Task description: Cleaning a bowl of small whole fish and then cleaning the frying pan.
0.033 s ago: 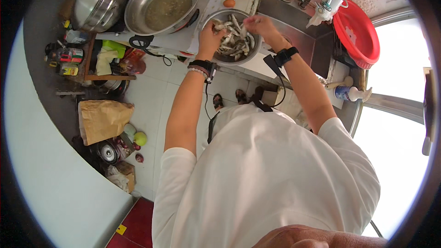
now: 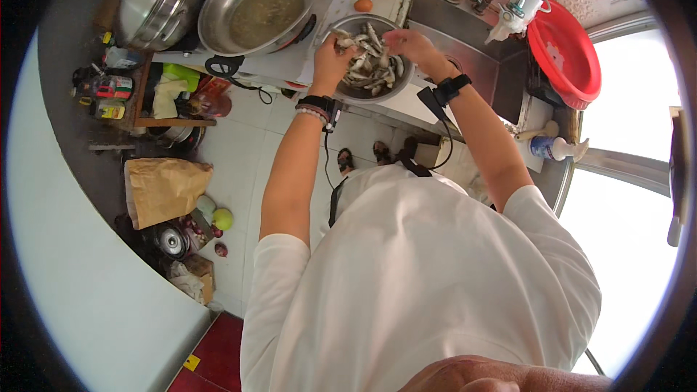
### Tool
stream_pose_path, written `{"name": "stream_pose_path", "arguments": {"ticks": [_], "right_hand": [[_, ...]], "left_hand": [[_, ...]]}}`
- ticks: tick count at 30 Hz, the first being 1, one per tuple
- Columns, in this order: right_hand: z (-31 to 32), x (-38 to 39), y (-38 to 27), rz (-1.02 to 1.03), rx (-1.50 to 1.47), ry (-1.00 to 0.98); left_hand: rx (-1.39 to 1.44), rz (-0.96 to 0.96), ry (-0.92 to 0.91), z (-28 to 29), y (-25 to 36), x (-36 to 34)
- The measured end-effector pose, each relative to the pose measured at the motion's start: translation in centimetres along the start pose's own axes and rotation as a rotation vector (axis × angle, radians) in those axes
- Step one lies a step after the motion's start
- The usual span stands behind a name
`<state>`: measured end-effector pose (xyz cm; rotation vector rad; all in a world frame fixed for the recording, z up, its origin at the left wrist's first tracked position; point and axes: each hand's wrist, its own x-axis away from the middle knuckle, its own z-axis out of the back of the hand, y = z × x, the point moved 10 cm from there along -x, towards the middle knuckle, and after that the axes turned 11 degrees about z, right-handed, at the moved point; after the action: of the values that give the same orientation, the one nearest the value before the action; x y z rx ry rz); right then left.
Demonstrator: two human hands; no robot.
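A round metal bowl (image 2: 369,95) on the counter holds several small silvery fish (image 2: 372,62) in a loose heap. My left hand (image 2: 332,64) reaches in over the bowl's left side, its fingers curled on a small fish, partly hidden by the hand and heap. My right hand (image 2: 417,49) is over the bowl's right rim with bent fingertips drawn together at the fish; what they hold is too small to make out. Two brown eggs (image 2: 361,5) lie just behind the bowl.
A steel sink (image 2: 501,69) with faucet and red basin (image 2: 573,80) is to the right. A wide pan (image 2: 258,14) with murky liquid and a lidded pot (image 2: 145,11) stand left. Shelves, a paper bag (image 2: 163,189) and vegetables line the left floor; a spray bottle (image 2: 544,147) is right.
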<state>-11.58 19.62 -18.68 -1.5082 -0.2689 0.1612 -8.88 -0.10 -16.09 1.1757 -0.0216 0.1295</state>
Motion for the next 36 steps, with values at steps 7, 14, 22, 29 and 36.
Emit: {"name": "stream_pose_path", "arguments": {"ticks": [7,14,22,29,36], "right_hand": [[-7.3,-0.2,-4.0,0.460,0.565,-0.294],[-7.0,0.7,-3.9,0.392,0.748,-0.095],[-3.4,2.2,-1.7,0.402,0.702,0.102],[-3.9,1.3,-5.9,0.464,0.232,0.077],[-6.6,0.0,-4.2,0.024,-0.160,-0.179]], "left_hand": [[-0.024,0.000,-0.123,0.0,-0.4,-0.2],[0.118,-0.041,0.037,1.3,2.2,1.0],[0.524,0.216,-0.049,0.8,-0.6,0.6],[0.425,0.297,-0.322,-1.1,-0.3,1.8],[0.505,0.218,-0.399,-1.9,1.6,2.1]]}}
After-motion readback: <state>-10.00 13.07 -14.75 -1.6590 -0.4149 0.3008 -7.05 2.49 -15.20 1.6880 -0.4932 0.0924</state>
